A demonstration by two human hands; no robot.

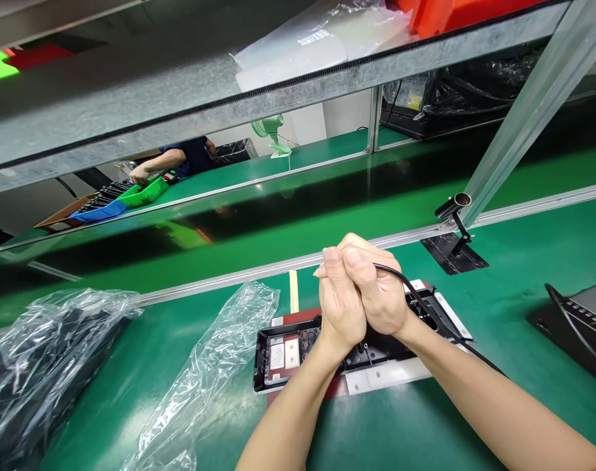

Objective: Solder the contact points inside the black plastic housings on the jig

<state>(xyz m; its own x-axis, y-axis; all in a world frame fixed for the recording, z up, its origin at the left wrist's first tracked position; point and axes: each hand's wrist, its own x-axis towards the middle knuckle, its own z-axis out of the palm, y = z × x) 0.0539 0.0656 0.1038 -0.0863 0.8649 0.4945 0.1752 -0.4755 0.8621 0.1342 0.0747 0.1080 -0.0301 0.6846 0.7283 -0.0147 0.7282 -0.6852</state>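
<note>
Both hands are pressed together above a long black plastic housing [371, 350]. My left hand [341, 304] is closed, its thumb up against the other hand; what its fingers hold is hidden. My right hand [382, 291] is closed round a black cable [445, 324], which comes out over its fingers and runs down to the right past the forearm. Under the hands, the housing lies in a dark red fixture [298, 318] with a pale metal plate [388, 376] along its near side.
Clear plastic film [214, 353] and wrapped black parts [57, 366] lie at left. A black holder [455, 252] stands behind at right, near a black part [577, 327]. Overhead runs a metal shelf [278, 98]. Across the belt [288, 216], a person's hand [140, 172] reaches into bins.
</note>
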